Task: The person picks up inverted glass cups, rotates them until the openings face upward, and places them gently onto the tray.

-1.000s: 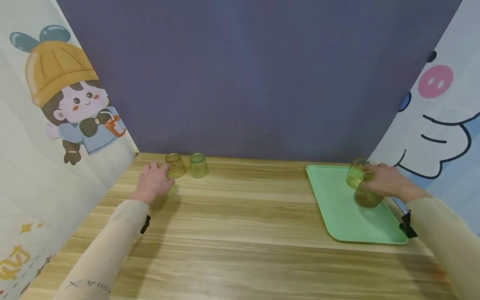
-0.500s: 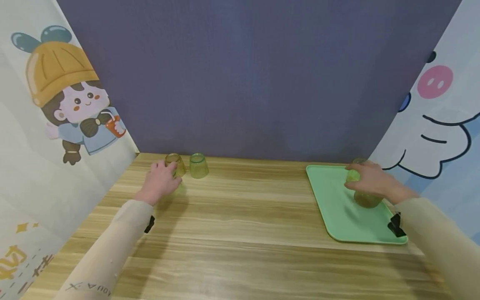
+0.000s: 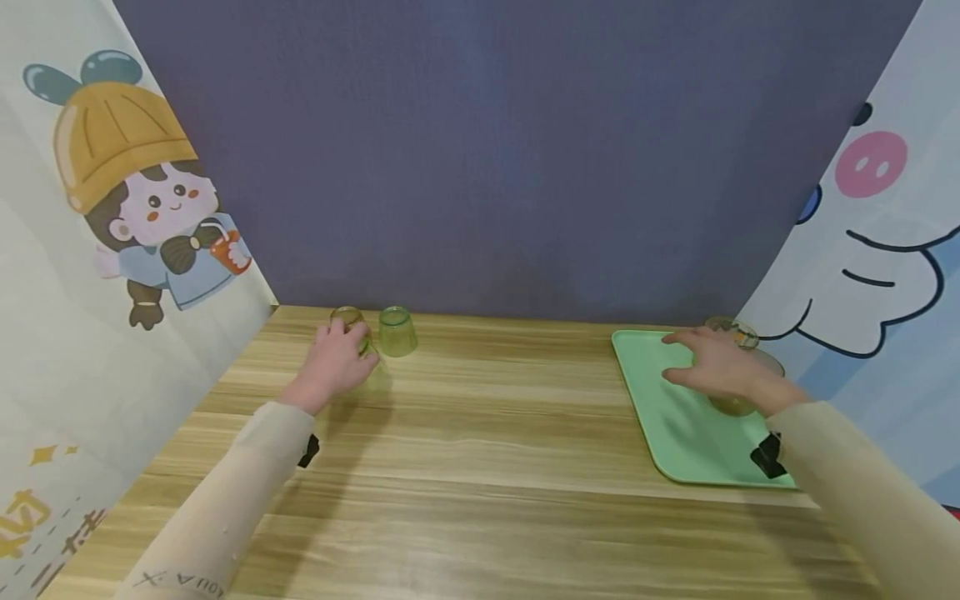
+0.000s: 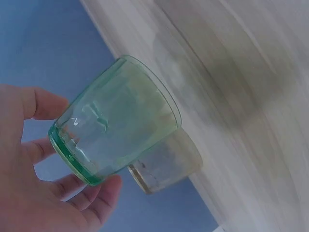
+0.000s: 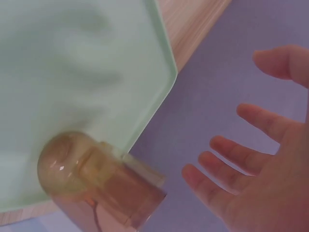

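Observation:
In the head view my left hand [image 3: 333,362] is at the table's far left. In the left wrist view its thumb and fingers grip a green glass [image 4: 116,121] near the thick base, with the rim tilted toward the table. An amber glass [image 4: 169,162] stands behind it; a second green glass [image 3: 397,332] stands to the right in the head view. My right hand [image 3: 716,367] hovers over the green tray [image 3: 678,446], fingers spread and holding nothing. Beside it on the tray are an amber glass [image 5: 120,191] and a paler glass [image 3: 742,335], partly hidden.
The wood-grain table [image 3: 487,417] spans the space between both hands. A dark purple-grey panel [image 3: 480,167] rises along its back edge. Printed fabric walls [image 3: 82,333] close off the left and right sides.
My left hand has moved right with the green glass. My right hand has let go of the amber glass on the tray and moved left, its fingers spreading.

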A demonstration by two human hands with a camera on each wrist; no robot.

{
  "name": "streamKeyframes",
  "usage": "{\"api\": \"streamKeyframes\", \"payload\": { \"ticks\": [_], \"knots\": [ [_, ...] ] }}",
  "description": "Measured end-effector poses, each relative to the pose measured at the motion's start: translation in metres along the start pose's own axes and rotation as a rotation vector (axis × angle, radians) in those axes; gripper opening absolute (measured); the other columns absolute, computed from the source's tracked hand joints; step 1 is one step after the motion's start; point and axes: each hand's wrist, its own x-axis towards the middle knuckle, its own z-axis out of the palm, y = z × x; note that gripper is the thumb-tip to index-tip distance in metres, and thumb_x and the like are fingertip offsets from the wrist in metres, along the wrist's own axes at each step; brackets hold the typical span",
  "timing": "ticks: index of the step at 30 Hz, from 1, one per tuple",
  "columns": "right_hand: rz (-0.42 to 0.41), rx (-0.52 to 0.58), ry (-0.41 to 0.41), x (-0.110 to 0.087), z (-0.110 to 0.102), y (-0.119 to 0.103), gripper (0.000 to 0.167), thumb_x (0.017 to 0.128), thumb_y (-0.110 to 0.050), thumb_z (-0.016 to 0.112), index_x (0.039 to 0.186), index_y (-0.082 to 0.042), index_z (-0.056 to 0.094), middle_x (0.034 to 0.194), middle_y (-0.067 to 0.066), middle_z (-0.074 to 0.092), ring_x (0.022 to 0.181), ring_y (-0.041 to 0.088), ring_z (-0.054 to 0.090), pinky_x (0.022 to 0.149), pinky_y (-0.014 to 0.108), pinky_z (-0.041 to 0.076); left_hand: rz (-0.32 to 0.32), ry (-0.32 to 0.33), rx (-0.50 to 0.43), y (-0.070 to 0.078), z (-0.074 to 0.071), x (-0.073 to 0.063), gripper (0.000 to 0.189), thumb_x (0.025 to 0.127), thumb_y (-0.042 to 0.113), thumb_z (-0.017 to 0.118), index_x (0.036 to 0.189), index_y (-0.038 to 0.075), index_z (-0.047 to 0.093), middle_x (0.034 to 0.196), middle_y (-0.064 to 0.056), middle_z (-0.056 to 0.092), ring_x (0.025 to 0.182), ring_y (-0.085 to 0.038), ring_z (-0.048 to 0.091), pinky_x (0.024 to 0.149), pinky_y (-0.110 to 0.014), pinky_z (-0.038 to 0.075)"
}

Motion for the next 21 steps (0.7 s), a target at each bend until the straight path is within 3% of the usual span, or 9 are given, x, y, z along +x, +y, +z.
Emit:
{"api": "streamKeyframes", "payload": {
  "ticks": [6,15,21],
  "knots": [
    [-0.027,0.059,0.007,-0.001,0.007,-0.014,0.063,0.095,-0.037,0.067,0.142,0.003,0.052,0.147,0.037,0.038,0.133,0.059,0.034,0.099,0.074,0.034,0.029,-0.014,-0.038,0.007,-0.001,0.000,0.051,0.099,0.030,0.050,0.142,0.002,0.051,0.144,-0.035,0.037,0.124,-0.053,0.036,0.103,-0.065,0.034],
    [-0.058,0.100,0.027,0.004,0.016,-0.039,0.063,0.094,-0.038,0.067,0.142,0.001,0.054,0.142,0.033,0.048,0.129,0.055,0.043,0.096,0.068,0.042,0.038,-0.035,-0.123,0.023,-0.002,-0.002,0.046,0.101,0.029,0.051,0.141,0.007,0.051,0.142,-0.029,0.038,0.126,-0.049,0.034,0.096,-0.064,0.040],
    [-0.061,0.165,0.037,0.007,0.026,-0.051,0.060,0.095,-0.034,0.065,0.143,0.000,0.053,0.143,0.030,0.049,0.132,0.053,0.042,0.100,0.067,0.039,0.046,-0.019,-0.187,0.033,-0.002,-0.005,0.044,0.099,0.028,0.052,0.138,0.008,0.053,0.141,-0.028,0.040,0.130,-0.049,0.033,0.098,-0.066,0.039]
  ]
}}
